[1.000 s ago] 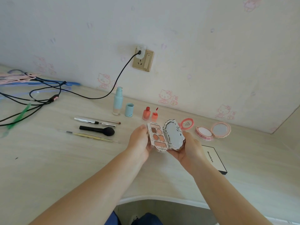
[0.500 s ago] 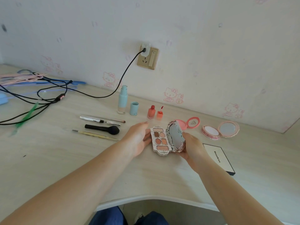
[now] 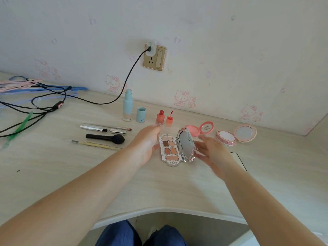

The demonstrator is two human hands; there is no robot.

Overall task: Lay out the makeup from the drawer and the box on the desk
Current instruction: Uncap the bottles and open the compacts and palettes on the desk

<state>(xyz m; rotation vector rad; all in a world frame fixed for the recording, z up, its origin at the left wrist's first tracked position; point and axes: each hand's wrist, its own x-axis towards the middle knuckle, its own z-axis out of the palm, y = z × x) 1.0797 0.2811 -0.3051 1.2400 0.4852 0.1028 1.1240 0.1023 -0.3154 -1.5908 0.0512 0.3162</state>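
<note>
You face a pale wall (image 3: pixel 230 50) papered with faint pink cartoon-cat prints. At 12 o'clock a gold socket plate (image 3: pixel 154 56) carries a white plug, its black cable (image 3: pixel 124 87) drooping to 9 o'clock. Below runs a light wood-grain table (image 3: pixel 53 174), its near edge curving inward at 6 o'clock. Soft, even light fills the room.

Ornate white eyeshadow palette (image 3: pixel 169 150), open flat on pale wood-grain counter (image 3: pixel 53 166), six brown and peach pans upward, mirrored lid (image 3: pixel 186 145) raised at right. Behind: pale-blue bottle (image 3: pixel 127 106), blue cap (image 3: pixel 141 114), two red lip tints (image 3: pixel 164 118), open coral blush compact (image 3: pixel 200 129), open pink powder compact (image 3: pixel 236 136). Left: silver mascara tube (image 3: pixel 99 129), black brush (image 3: pixel 106 137), yellow pencil (image 3: pixel 95 144).
</note>
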